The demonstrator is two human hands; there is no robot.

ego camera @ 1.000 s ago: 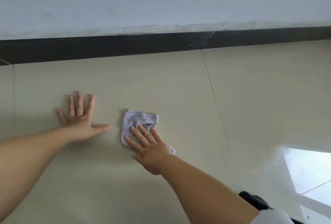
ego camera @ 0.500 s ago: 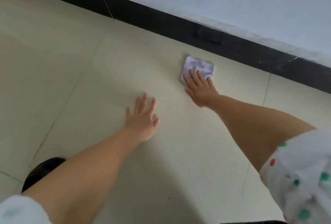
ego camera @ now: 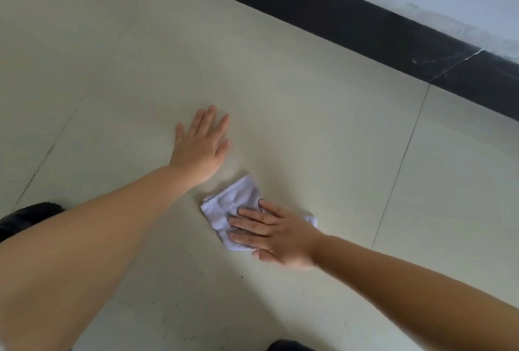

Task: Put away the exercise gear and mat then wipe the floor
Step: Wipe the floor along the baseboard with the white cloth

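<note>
Both hands flat: right hand (ego camera: 280,234) presses cloth (ego camera: 234,204).

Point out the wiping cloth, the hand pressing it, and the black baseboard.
cloth (ego camera: 234,200): head view, on the bare crumpled part ahead of the fingers.
right hand (ego camera: 276,234): head view, on the back of the hand.
baseboard (ego camera: 337,17): head view, on the middle of the dark strip below the wall.

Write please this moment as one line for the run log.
phase: wiping floor | right hand: flat, presses cloth on floor | left hand: flat on floor, beside cloth
</note>
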